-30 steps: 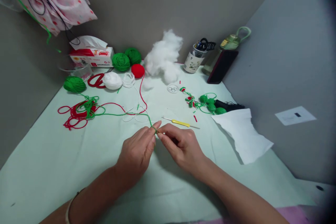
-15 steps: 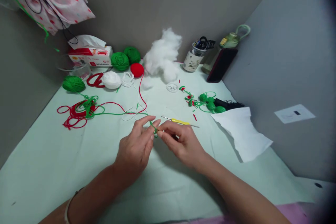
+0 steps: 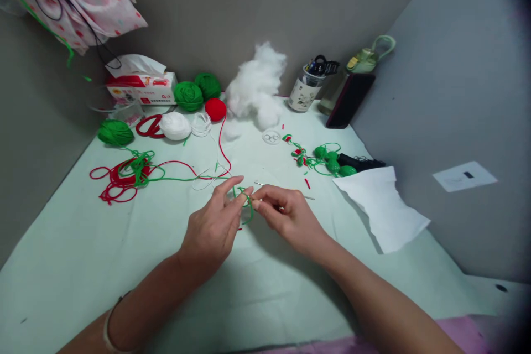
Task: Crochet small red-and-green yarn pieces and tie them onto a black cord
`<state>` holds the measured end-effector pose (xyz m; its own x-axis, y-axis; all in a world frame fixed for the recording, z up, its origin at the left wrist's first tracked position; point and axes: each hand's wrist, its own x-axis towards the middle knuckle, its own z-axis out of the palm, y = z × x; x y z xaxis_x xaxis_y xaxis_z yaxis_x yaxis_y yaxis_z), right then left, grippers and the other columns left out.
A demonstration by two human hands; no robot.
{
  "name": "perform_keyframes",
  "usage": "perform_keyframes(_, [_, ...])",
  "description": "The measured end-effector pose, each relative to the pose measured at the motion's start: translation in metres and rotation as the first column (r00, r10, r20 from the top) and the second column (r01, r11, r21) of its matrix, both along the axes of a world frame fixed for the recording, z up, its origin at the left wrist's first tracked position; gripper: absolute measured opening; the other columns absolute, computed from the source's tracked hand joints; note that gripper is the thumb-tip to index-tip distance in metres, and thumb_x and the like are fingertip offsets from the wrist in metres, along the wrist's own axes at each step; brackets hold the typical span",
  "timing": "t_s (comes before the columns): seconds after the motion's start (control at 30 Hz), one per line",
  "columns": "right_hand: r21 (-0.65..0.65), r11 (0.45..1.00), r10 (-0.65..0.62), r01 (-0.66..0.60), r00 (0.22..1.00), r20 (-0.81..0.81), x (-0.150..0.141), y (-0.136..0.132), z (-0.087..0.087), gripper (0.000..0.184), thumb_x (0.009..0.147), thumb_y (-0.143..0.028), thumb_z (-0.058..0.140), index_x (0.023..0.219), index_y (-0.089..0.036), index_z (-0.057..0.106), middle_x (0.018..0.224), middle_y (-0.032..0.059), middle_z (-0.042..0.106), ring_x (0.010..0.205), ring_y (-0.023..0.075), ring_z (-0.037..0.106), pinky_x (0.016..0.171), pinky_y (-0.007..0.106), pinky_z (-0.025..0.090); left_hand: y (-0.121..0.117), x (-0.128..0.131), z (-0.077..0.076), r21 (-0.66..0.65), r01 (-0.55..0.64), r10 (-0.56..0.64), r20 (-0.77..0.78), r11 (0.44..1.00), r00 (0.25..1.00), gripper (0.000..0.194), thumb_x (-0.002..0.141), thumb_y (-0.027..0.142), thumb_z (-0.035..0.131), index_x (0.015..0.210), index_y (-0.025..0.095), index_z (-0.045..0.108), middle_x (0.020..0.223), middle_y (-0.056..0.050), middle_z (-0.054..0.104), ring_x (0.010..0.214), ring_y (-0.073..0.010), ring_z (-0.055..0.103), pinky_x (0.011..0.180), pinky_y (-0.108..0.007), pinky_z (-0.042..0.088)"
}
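Observation:
Both my hands meet over the middle of the pale green table point(image 3: 83, 254). My left hand point(image 3: 213, 227) pinches a loop of green yarn point(image 3: 245, 202) between thumb and fingers, its index finger stretched out. My right hand point(image 3: 286, 215) pinches the same yarn loop from the right. The strand runs left from my fingers to a tangle of green and red yarn point(image 3: 128, 174). A crochet hook point(image 3: 307, 197) lies on the table just behind my right hand, which hides most of it.
Along the back stand a tissue box point(image 3: 141, 87), green yarn balls point(image 3: 188, 95), a red ball point(image 3: 215, 109), white stuffing point(image 3: 257, 88), a pen cup point(image 3: 305, 91) and a bottle point(image 3: 365, 61). Small green crocheted pieces point(image 3: 332, 163) and white paper point(image 3: 379, 204) lie at right.
My hands have shifted slightly away from me. The left index finger has lifted and stretched out, and a larger loop of green yarn now shows between the fingertips. My right hand now covers the hook's yellow handle.

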<state>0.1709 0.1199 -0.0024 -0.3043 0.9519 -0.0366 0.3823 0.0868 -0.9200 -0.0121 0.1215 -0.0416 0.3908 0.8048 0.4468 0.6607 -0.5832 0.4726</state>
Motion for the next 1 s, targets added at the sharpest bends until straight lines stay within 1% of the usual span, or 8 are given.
perform_keyframes(0.13, [-0.028, 1.0, 0.006, -0.006, 1.0, -0.002, 0.0002, 0.0017, 0.0007, 0.019, 0.095, -0.029, 0.053, 0.087, -0.018, 0.066, 0.055, -0.0066, 0.046, 0.051, 0.0085, 0.04, 0.051, 0.023, 0.029, 0.0011, -0.0012, -0.0014, 0.043, 0.007, -0.007, -0.005, 0.999, 1.0, 0.04, 0.095, 0.008, 0.042, 0.128, 0.018, 0.061, 0.141, -0.016, 0.055, 0.071, -0.0091, 0.066, 0.057, -0.02, 0.052])
perform_keyframes(0.2, [-0.053, 0.998, -0.023, 0.023, 1.0, -0.006, 0.0005, 0.0033, 0.0013, 0.02, 0.094, -0.03, 0.054, 0.085, -0.017, 0.066, 0.052, -0.0073, 0.043, 0.05, 0.0084, 0.038, 0.051, 0.023, 0.028, 0.0014, -0.0015, -0.0006, 0.032, 0.01, -0.009, -0.031, 0.999, 0.999, 0.04, 0.095, 0.009, 0.042, 0.129, 0.018, 0.061, 0.143, -0.016, 0.053, 0.074, -0.0103, 0.067, 0.056, -0.02, 0.051])
perform_keyframes(0.4, [-0.104, 0.995, -0.018, 0.011, 0.998, -0.064, 0.001, 0.0046, 0.0033, 0.02, 0.094, -0.033, 0.056, 0.085, -0.017, 0.065, 0.054, -0.0072, 0.044, 0.05, 0.0081, 0.038, 0.05, 0.023, 0.027, 0.0017, -0.0018, 0.0033, -0.015, -0.014, 0.013, -0.071, 1.0, 0.997, 0.04, 0.097, 0.011, 0.041, 0.13, 0.021, 0.061, 0.146, -0.014, 0.052, 0.076, -0.0104, 0.066, 0.052, -0.018, 0.05])
perform_keyframes(0.57, [-0.107, 0.994, 0.021, -0.03, 0.996, -0.086, -0.0004, 0.0028, 0.004, 0.02, 0.094, -0.032, 0.055, 0.084, -0.017, 0.065, 0.056, -0.0066, 0.045, 0.05, 0.008, 0.038, 0.05, 0.023, 0.028, 0.0015, -0.002, 0.0019, -0.015, 0.007, -0.007, -0.055, 1.0, 0.998, 0.043, 0.096, 0.011, 0.04, 0.133, 0.022, 0.059, 0.147, -0.015, 0.051, 0.079, -0.0106, 0.066, 0.055, -0.018, 0.052])
perform_keyframes(0.8, [-0.099, 0.995, 0.0, -0.009, 0.996, -0.088, 0.0007, 0.006, -0.0001, 0.019, 0.093, -0.032, 0.056, 0.084, -0.018, 0.065, 0.054, -0.007, 0.044, 0.05, 0.0083, 0.039, 0.05, 0.023, 0.028, 0.0011, -0.0022, 0.0012, -0.021, 0.024, -0.026, -0.068, 0.999, 0.997, 0.042, 0.094, 0.008, 0.042, 0.13, 0.02, 0.059, 0.149, -0.016, 0.049, 0.083, -0.0127, 0.067, 0.053, -0.02, 0.051])
perform_keyframes(0.87, [-0.078, 0.995, -0.07, 0.066, 0.996, -0.053, 0.0017, 0.0065, -0.0004, 0.021, 0.094, -0.033, 0.056, 0.085, -0.017, 0.066, 0.052, -0.0072, 0.042, 0.049, 0.0086, 0.038, 0.049, 0.023, 0.027, 0.001, -0.0024, 0.0017, -0.024, 0.036, -0.037, -0.023, 0.999, 0.999, 0.041, 0.094, 0.007, 0.042, 0.129, 0.018, 0.06, 0.148, -0.017, 0.049, 0.083, -0.0125, 0.066, 0.054, -0.02, 0.05])
perform_keyframes(0.93, [-0.014, 0.992, -0.124, 0.124, 0.992, -0.006, 0.0019, 0.0056, -0.0005, 0.021, 0.095, -0.033, 0.055, 0.087, -0.018, 0.067, 0.054, -0.0066, 0.043, 0.05, 0.0087, 0.039, 0.05, 0.023, 0.028, 0.0014, -0.0027, 0.003, -0.057, 0.047, -0.042, 0.09, 0.997, 0.995, 0.038, 0.095, 0.009, 0.042, 0.127, 0.017, 0.061, 0.145, -0.016, 0.051, 0.08, -0.0111, 0.065, 0.058, -0.021, 0.052])
perform_keyframes(1.0, [0.083, 0.987, -0.139, 0.135, 0.989, 0.046, 0.001, 0.0035, -0.0014, 0.02, 0.095, -0.032, 0.055, 0.089, -0.018, 0.068, 0.056, -0.0057, 0.048, 0.051, 0.0084, 0.041, 0.052, 0.023, 0.031, 0.0026, -0.0035, 0.0052, -0.162, 0.039, 0.002, 0.248, 0.986, 0.969, 0.032, 0.095, 0.015, 0.047, 0.122, 0.018, 0.065, 0.139, -0.014, 0.055, 0.077, -0.0102, 0.063, 0.063, -0.022, 0.053])
